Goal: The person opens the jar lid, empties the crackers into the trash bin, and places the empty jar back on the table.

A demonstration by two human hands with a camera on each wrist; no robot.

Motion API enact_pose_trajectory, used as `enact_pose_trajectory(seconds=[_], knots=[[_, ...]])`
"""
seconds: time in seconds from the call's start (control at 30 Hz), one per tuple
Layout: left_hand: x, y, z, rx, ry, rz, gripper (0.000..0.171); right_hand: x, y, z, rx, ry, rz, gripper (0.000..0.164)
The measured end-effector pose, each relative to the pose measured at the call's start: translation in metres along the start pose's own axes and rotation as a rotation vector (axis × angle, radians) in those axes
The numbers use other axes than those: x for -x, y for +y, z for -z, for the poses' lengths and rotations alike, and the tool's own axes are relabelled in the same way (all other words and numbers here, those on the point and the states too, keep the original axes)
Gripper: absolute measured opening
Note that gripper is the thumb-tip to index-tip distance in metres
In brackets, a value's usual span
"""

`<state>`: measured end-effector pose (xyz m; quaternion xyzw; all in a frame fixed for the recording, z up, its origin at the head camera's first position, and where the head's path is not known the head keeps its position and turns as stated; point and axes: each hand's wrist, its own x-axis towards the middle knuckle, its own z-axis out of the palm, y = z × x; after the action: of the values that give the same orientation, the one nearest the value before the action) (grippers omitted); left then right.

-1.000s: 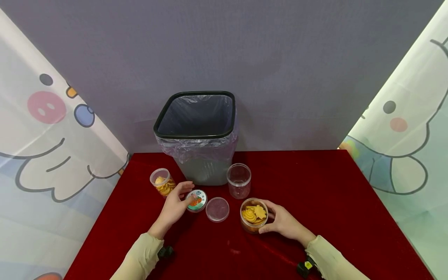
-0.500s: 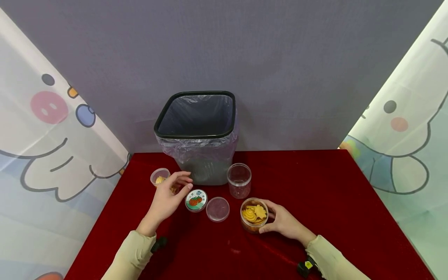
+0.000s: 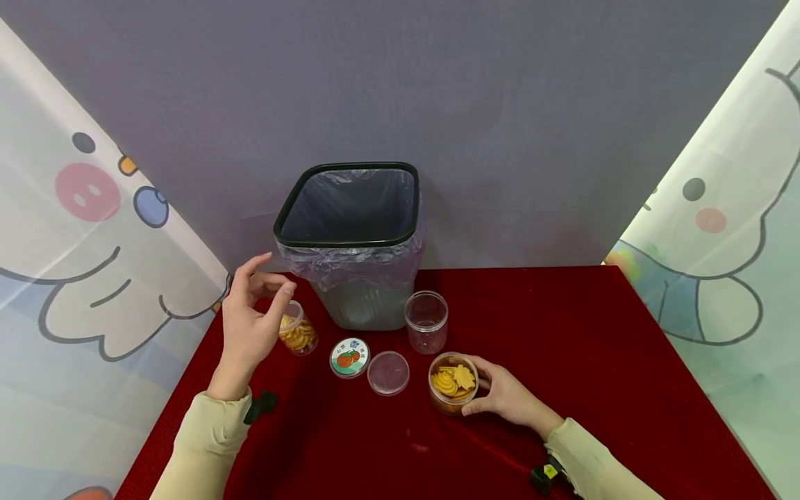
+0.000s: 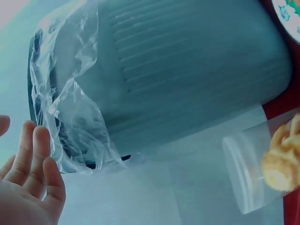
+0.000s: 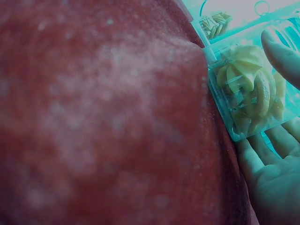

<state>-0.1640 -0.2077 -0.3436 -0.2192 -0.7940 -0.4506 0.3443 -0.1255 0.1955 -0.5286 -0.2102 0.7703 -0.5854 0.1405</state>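
Note:
My left hand [image 3: 250, 323] is raised beside the trash bin, fingers loosely bent and holding nothing. Just beyond it stands a clear jar of cookies [image 3: 298, 338], partly hidden behind the hand. With thumb and fingers around its side, my right hand [image 3: 509, 399] holds an uncovered clear jar [image 3: 453, 410] of yellow cookies on the table. The right wrist view shows that jar [image 5: 262, 101] between thumb and fingers. A round lid with an orange-fruit picture [image 3: 350, 357] and a plain clear lid [image 3: 389, 373] lie flat between the hands.
A grey trash bin [image 3: 369, 298] with a black rim and plastic liner stands at the back of the red cloth-covered table [image 3: 562, 333]. An uncovered clear jar without cookies [image 3: 428, 323] stands to its right. Cartoon-printed curtains [image 3: 719, 243] hang at both sides.
My left hand has left the fruit-picture lid and moved up and left, past the left cookie jar. The right hand and its jar have stayed in place.

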Motion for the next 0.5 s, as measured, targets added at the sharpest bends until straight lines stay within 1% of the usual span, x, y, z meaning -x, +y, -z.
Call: enact_pose_trajectory(seconds=[0.07, 0.17, 0.27, 0.4, 0.5], knots=[[-0.003, -0.010, 0.002, -0.034, -0.019, 0.022, 0.066, 0.000, 0.001, 0.000, 0.007, 0.004, -0.009, 0.090], [-0.009, -0.016, 0.004, -0.063, -0.055, 0.037, 0.071, 0.000, 0.001, 0.000, 0.002, 0.001, -0.019, 0.090], [-0.017, -0.019, 0.005, -0.089, -0.103, 0.062, 0.071, 0.000, 0.001, 0.000, -0.001, -0.002, -0.008, 0.090], [-0.027, -0.020, 0.007, -0.115, -0.190, 0.120, 0.069, 0.000, 0.001, 0.001, -0.017, -0.012, 0.011, 0.089], [-0.033, -0.020, 0.007, -0.135, -0.253, 0.149, 0.067, -0.001, 0.002, 0.001, -0.036, -0.019, 0.018, 0.088]])
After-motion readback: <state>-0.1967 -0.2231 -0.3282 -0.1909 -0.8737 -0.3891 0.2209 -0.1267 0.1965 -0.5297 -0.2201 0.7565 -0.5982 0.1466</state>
